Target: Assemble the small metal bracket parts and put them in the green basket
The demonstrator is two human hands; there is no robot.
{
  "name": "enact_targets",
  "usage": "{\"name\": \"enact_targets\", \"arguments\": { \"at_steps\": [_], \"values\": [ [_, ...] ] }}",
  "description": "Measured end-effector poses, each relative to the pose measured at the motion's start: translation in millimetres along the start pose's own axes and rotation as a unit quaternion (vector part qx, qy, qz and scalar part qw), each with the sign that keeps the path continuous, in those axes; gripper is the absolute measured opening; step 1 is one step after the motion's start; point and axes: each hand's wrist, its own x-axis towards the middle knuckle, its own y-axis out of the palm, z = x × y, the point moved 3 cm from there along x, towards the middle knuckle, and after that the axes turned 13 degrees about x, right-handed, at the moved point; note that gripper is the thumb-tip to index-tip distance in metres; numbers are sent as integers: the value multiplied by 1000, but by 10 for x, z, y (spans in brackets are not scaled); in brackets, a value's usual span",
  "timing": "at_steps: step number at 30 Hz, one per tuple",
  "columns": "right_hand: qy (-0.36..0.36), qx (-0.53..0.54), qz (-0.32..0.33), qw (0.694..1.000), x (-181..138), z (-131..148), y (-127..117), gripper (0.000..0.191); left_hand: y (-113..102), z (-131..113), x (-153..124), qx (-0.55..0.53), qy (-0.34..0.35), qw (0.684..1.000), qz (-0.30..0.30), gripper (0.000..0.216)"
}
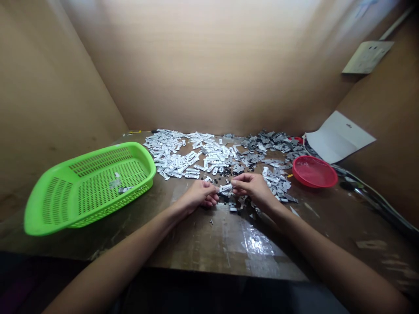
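So, your left hand (200,194) and right hand (251,186) pinch opposite ends of the pale metal piece (225,188), over the table (199,253) beside loose black bits (225,172). Steady it left, align right, press evenly.

On the table (196,257): basket (37,216) at left, bowl (314,184) at right, small parts (176,163) heaped between. Behind the bowl, one card (337,137); inside the basket, loose pieces (124,189).
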Motion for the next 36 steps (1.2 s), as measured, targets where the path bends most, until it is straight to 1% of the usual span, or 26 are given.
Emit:
{"name": "enact_targets", "arguments": {
  "at_steps": [2,4,6,8,10,13,15,17,18,20,23,25,30,33,35,36],
  "values": [
    [0,3,-1,1000,6,-24,-12,29,-8,17,10,-7,-1,1000,-1,24],
    [-21,-13,-6,1000,8,-27,-28,28,-16,28,16,-12,5,1000,-4,24],
    [-41,-32,-14,999,9,-24,-43,29,-23,24,14,-15,20,1000,-10,26],
    [-40,-31,-16,999,13,-32,-52,31,-31,5,5,-14,42,999,-20,28],
    [-17,-7,-11,1000,26,-56,-54,33,-40,-24,-6,-10,69,997,-28,29],
    [35,29,8,999,55,-108,-59,38,-55,-60,-15,-5,102,994,-35,30],
    [71,25,36,996,66,-135,-59,39,-65,-73,-16,0,120,992,-35,30],
    [87,1,66,994,60,-136,-50,38,-68,-79,-17,4,135,990,-32,30],
    [83,-13,76,994,52,-124,-40,38,-67,-80,-18,4,141,990,-30,30],
    [48,-36,79,995,28,-76,-9,35,-61,-84,-23,4,148,989,-31,30],
    [-25,-56,58,996,-15,-2,57,30,-48,-98,-27,10,150,988,-43,30],
    [-53,-67,37,996,-33,10,90,28,-43,-106,-23,18,148,988,-50,30],
    [-77,-92,22,993,-24,-53,100,29,-67,-106,3,42,153,986,-58,34],
    [-93,-114,28,989,-15,-51,84,32,-98,-145,-4,45,158,985,-61,33],
    [-102,-135,39,985,-15,-27,79,35,-159,-205,-34,14,147,986,-75,29],
    [-118,-158,47,979,-19,-9,82,35,-218,-241,-61,-29,139,986,-90,26]
  ]
}}
